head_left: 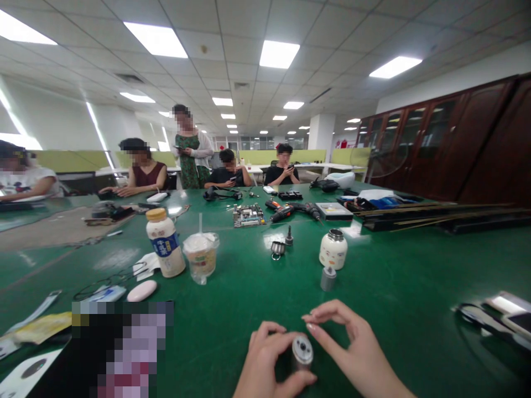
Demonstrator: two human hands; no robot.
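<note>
Two hands, left hand (pixel 269 359) and right hand (pixel 352 348), cup a metal cylinder (pixel 302 351).

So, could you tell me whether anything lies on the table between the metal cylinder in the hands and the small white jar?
Only the small grey cap stands between the metal cylinder, held by left hand and right hand, and the white jar.
</note>
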